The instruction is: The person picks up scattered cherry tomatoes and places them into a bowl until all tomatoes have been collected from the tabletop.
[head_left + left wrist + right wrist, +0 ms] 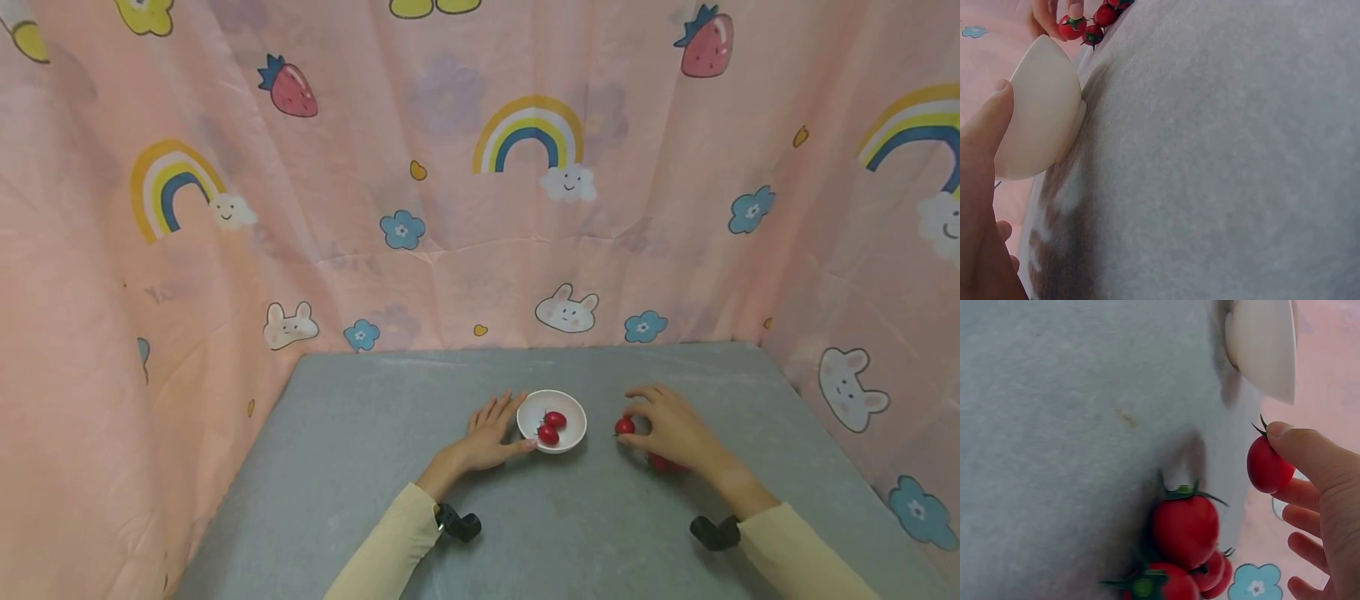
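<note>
A white bowl (528,427) stands on the grey table with two cherry tomatoes (553,419) inside. Its left side is touched by my left hand (487,437), whose fingers are spread along the rim; the thumb lies against the bowl's wall in the left wrist view. To the right of the bowl, my right hand (671,427) pinches a cherry tomato (1266,465) between thumb and fingers, above the table. Beneath that hand lies a cluster of several more cherry tomatoes (1185,530) with green stems, partly hidden by the hand in the head view.
The grey table (360,483) ends at a pink patterned curtain (480,275) at the back and sides. A black wrist camera (459,523) sits on the left wrist, another black camera (714,533) on the right.
</note>
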`<action>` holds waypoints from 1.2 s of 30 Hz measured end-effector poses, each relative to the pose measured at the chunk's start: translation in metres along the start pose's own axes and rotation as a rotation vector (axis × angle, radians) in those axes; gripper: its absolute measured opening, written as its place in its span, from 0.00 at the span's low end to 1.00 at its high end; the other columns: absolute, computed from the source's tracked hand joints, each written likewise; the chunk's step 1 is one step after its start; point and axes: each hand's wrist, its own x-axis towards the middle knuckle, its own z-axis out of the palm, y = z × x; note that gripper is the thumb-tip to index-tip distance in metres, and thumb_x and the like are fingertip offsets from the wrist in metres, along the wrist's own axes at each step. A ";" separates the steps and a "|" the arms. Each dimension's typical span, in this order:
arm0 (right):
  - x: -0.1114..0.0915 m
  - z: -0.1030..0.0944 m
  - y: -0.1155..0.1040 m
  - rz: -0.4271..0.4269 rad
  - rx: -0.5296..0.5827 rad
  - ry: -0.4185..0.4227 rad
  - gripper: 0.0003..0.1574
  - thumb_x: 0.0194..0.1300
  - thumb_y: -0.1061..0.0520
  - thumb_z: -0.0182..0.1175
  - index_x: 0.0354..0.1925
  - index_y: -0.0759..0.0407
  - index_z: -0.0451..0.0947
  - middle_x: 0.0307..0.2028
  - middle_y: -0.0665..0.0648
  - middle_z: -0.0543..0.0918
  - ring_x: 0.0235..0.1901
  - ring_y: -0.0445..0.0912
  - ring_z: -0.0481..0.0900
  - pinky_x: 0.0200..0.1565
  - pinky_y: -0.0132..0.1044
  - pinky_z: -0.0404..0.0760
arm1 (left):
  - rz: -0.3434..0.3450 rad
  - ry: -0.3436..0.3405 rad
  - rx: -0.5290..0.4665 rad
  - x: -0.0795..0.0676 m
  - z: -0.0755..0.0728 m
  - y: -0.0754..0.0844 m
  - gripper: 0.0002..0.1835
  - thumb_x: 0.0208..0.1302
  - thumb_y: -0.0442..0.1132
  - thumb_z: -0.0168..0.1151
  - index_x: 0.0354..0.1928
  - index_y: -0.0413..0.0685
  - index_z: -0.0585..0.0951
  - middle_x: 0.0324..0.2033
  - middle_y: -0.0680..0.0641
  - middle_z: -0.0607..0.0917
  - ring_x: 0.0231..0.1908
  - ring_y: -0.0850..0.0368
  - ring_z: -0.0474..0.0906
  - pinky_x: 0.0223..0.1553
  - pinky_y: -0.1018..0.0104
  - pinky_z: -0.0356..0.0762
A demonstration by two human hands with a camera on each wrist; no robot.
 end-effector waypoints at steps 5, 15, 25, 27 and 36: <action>0.007 -0.003 -0.001 0.007 -0.004 -0.002 0.24 0.51 0.41 0.75 0.41 0.54 0.87 0.57 0.64 0.80 0.61 0.63 0.71 0.63 0.67 0.67 | 0.011 0.003 0.000 0.000 0.000 -0.001 0.47 0.67 0.67 0.52 0.79 0.67 0.43 0.80 0.44 0.46 0.79 0.38 0.40 0.73 0.33 0.42; 0.019 -0.020 -0.018 -0.017 -0.007 0.021 0.23 0.52 0.40 0.74 0.41 0.52 0.87 0.59 0.62 0.80 0.62 0.61 0.71 0.63 0.66 0.68 | 0.011 0.002 0.006 0.000 -0.001 -0.001 0.46 0.67 0.67 0.52 0.79 0.65 0.43 0.80 0.44 0.46 0.79 0.38 0.39 0.73 0.34 0.42; 0.034 -0.024 -0.043 -0.060 -0.012 0.029 0.22 0.51 0.39 0.75 0.40 0.49 0.87 0.58 0.60 0.81 0.62 0.60 0.72 0.64 0.66 0.67 | 0.000 0.001 0.006 0.001 0.000 0.000 0.46 0.68 0.66 0.53 0.79 0.65 0.43 0.80 0.44 0.46 0.79 0.38 0.39 0.74 0.34 0.41; 0.037 -0.021 -0.047 -0.071 -0.011 0.037 0.21 0.51 0.40 0.75 0.40 0.49 0.87 0.58 0.60 0.81 0.62 0.60 0.72 0.64 0.66 0.67 | 0.001 0.001 0.008 0.001 0.000 0.000 0.46 0.67 0.66 0.53 0.79 0.65 0.44 0.80 0.44 0.46 0.79 0.38 0.39 0.73 0.34 0.42; 0.046 -0.012 -0.063 -0.101 0.011 0.053 0.21 0.49 0.41 0.77 0.39 0.50 0.87 0.56 0.59 0.82 0.61 0.59 0.74 0.62 0.65 0.70 | 0.002 0.004 0.011 0.001 0.000 0.001 0.47 0.67 0.67 0.53 0.80 0.64 0.44 0.79 0.43 0.47 0.79 0.37 0.41 0.73 0.33 0.44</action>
